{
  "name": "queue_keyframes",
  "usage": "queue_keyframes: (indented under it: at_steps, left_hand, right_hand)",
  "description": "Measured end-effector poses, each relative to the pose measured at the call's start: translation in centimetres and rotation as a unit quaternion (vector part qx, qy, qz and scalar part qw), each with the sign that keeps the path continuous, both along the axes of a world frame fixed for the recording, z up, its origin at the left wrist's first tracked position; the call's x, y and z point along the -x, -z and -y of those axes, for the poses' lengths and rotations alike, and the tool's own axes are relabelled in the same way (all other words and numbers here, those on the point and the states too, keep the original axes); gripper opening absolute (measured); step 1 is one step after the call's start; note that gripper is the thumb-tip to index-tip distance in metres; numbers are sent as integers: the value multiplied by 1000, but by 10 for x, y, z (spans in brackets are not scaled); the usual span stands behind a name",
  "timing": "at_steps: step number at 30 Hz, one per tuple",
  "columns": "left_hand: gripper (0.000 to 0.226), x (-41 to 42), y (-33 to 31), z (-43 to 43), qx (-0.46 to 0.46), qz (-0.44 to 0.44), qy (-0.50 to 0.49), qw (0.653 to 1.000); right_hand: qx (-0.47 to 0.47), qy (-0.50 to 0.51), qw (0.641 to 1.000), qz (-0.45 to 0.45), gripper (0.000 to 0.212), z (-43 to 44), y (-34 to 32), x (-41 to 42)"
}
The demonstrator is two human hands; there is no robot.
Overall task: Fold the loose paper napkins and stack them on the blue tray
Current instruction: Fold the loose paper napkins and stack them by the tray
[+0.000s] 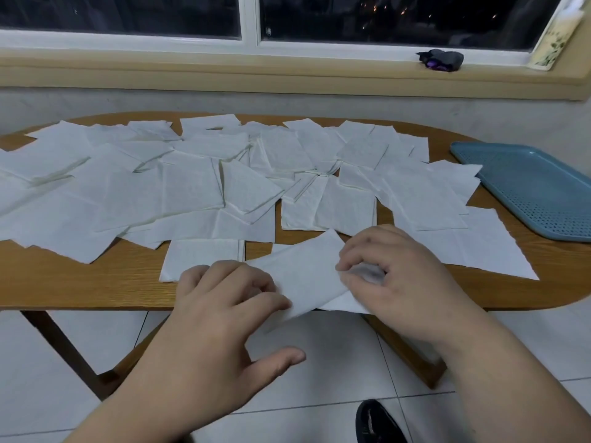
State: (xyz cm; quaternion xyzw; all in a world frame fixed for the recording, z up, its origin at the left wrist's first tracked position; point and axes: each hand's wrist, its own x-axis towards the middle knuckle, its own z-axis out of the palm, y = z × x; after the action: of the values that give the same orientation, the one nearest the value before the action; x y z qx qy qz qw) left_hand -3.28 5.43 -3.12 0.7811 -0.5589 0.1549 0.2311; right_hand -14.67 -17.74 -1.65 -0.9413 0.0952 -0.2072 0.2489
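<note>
Several white paper napkins (pixel 192 183) lie spread flat and overlapping across the wooden table (pixel 80 282). One napkin (pixel 307 276) sits at the table's near edge, partly folded and hanging over it. My left hand (pixel 224 318) rests on its left end with fingers curled on the paper. My right hand (pixel 403 282) pinches its right end between thumb and fingers. The blue perforated tray (pixel 531 193) stands at the table's right side with nothing on it.
A folded napkin (pixel 201 260) lies just left of the one I hold. A dark crumpled object (pixel 441 60) sits on the window sill. White tiled floor and a black shoe (pixel 377 423) show below the table edge.
</note>
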Motion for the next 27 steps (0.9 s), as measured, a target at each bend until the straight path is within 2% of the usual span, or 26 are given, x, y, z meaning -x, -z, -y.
queue_keyframes:
  at_steps: [6,11,16,19,21,24,27]
  left_hand:
    - [22,-4,-2,-1,-5,36,5,999]
    - [17,-7,-3,-3,8,50,-3,999]
    - [19,-10,-4,-1,29,17,-35,999]
    - [16,-8,-11,1,81,-43,-50,995]
    - [14,-2,-22,3,130,-121,-72,981]
    - [13,10,-36,6,231,-281,-88,927]
    - [19,15,-48,9,291,-371,-49,881]
  right_hand:
    - [9,-19,999,-30,13,-1,-1,8]
    - [11,-31,999,-28,22,0,0,8]
    - [7,-40,999,-22,35,0,-2,10]
    - [7,-39,999,-21,44,-1,-2,10]
    - [1,-30,1000,1,43,-4,-2,7]
    - [-40,-12,991,130,22,-16,-8,1]
    - [-173,-1,955,241,14,-28,-21,4]
